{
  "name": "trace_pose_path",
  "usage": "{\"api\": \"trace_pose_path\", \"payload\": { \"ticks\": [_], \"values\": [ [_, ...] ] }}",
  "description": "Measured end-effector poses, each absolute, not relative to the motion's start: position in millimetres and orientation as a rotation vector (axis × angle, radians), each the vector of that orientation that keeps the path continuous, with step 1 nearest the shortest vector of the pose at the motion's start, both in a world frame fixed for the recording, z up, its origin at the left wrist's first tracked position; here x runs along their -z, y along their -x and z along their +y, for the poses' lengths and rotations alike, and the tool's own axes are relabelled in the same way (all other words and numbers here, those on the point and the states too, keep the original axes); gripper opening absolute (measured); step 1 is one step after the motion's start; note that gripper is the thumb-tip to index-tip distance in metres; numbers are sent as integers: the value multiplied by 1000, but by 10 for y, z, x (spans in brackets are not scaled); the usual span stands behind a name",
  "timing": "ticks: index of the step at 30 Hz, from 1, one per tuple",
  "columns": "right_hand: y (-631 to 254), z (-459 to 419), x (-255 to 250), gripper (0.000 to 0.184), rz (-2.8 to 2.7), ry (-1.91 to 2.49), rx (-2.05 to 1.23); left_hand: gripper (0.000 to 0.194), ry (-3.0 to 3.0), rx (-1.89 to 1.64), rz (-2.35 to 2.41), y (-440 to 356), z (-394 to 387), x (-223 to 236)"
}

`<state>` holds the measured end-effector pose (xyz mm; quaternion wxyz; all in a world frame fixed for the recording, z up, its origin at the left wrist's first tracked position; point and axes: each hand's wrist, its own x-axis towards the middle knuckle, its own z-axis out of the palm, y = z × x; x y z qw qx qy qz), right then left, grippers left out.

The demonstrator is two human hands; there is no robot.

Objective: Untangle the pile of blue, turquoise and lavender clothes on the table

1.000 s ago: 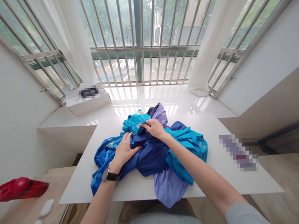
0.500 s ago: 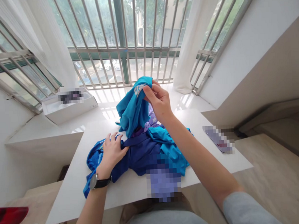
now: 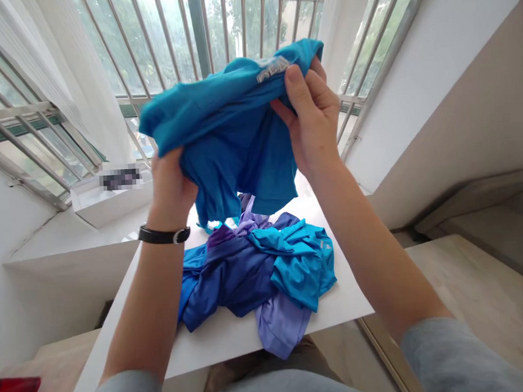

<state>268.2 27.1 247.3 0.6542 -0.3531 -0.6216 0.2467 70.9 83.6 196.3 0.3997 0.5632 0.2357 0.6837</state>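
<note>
I have right hand (image 3: 316,120) fingers clamped on the blue garment (image 3: 240,124), raised over the table's (image 3: 203,348) far edge; left hand (image 3: 170,186) fingers hidden, can't tell; if cloth's merely draped there, that end could slide onto the clothes pile (image 3: 243,273).

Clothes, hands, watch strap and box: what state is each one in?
Held garment: raised, partly spread.
Right hand: gripping it.
Left hand: under its other end, fingers hidden.
Turquoise garment: crumpled.
Dark blue garment: crumpled.
Lilac garment: crumpled, overhanging the table.
Strap: fastened.
Box: open.
</note>
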Motion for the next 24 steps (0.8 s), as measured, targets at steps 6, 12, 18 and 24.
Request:
{"api": "trace_pose_path", "payload": {
  "ticks": [6, 12, 18, 24],
  "values": [
    [-2986, -528, -1384, 27, -1673, 1110, -545, 42, -1521, -1802, 784, -475, 537, -2139],
    [-4597, -1494, -192, 50, -1279, 2105, -101, 42, -2212, -972, 1106, -188, 326, -828],
    [-5630, -1936, 538, 98, -1125, 2673, -145, 59, -2588, -241, 1091, -211, -10, -380],
    [-5431, -1864, 655, 85, -1168, 2677, -132, 48, -2616, -924, 1394, -901, -430, -680]
  ]
}}
